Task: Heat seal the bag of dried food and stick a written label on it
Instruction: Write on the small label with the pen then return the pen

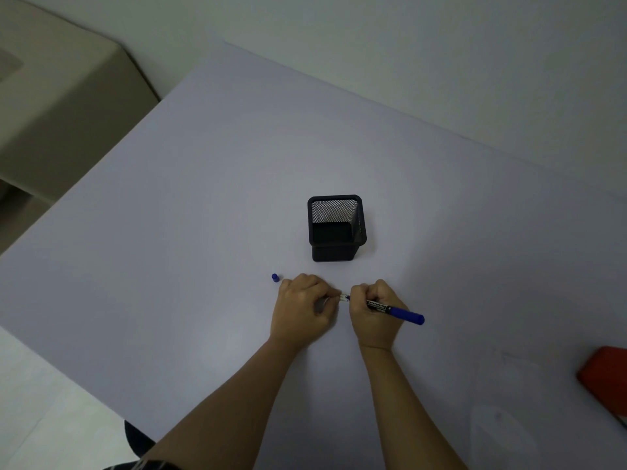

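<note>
My right hand (375,312) grips a blue marker (397,311), whose black and blue barrel sticks out to the right. Its tip points left at a small white label (343,296). My left hand (303,305) pinches that label against the pale table (203,205), fingers curled over it, so most of the label is hidden. The marker's blue cap (275,277) lies on the table just left of my left hand. No bag of dried food is in view.
A black mesh pen holder (336,228), with nothing in it, stands just beyond my hands. A red object (607,378) is cut off at the right edge. Near it lies a faint clear plastic sheet (502,412). The table's left edge runs diagonally, with floor below.
</note>
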### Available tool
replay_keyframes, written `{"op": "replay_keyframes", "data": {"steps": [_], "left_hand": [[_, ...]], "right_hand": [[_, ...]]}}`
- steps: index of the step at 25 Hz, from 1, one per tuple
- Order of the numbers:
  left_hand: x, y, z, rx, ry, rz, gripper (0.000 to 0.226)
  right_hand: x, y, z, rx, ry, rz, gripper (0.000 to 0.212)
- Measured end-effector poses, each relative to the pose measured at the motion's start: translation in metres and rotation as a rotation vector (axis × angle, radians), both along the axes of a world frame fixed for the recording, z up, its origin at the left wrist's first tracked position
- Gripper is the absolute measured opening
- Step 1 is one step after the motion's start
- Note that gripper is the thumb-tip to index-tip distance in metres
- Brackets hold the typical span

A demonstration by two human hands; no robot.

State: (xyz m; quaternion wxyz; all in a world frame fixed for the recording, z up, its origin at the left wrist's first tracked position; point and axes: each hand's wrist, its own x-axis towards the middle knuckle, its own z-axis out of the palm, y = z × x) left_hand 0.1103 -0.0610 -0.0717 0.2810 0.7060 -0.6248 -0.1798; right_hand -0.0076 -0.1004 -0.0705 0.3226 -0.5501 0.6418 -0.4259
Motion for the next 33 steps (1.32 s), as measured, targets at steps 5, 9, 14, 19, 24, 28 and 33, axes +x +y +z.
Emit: {"op": "replay_keyframes", "data": {"steps": [5, 9, 14, 19, 24, 28, 33], "left_hand": [[0.000, 0.000, 0.000, -0.004, 0.016, -0.003, 0.020], [0.000, -0.001, 0.001, -0.009, 0.015, -0.003, 0.020], [0.000, 0.000, 0.001, -0.018, 0.011, -0.001, 0.020], [-0.001, 0.000, 0.000, -0.016, 0.015, 0.005, 0.020], [-0.001, 0.001, 0.000, -0.017, 0.015, -0.006, 0.022], [0.000, 0.000, 0.000, -0.024, 0.010, -0.008, 0.022], [0.000, 0.000, -0.002, -0.023, 0.008, 0.000, 0.020]], "right_hand": [[0.000, 0.001, 0.002, 0.001, 0.008, 0.018, 0.031], [0.001, 0.001, 0.003, 0.008, -0.021, 0.022, 0.030], [0.001, 0.001, 0.005, 0.019, -0.016, 0.000, 0.031], [0.000, 0.000, 0.006, 0.021, -0.023, -0.042, 0.039], [0.002, 0.000, 0.007, 0.018, -0.027, -0.029, 0.033], [-0.001, 0.000, 0.014, 0.113, 0.075, 0.078, 0.031], [-0.010, -0.003, 0.024, 0.232, 0.249, 0.167, 0.021]]}}
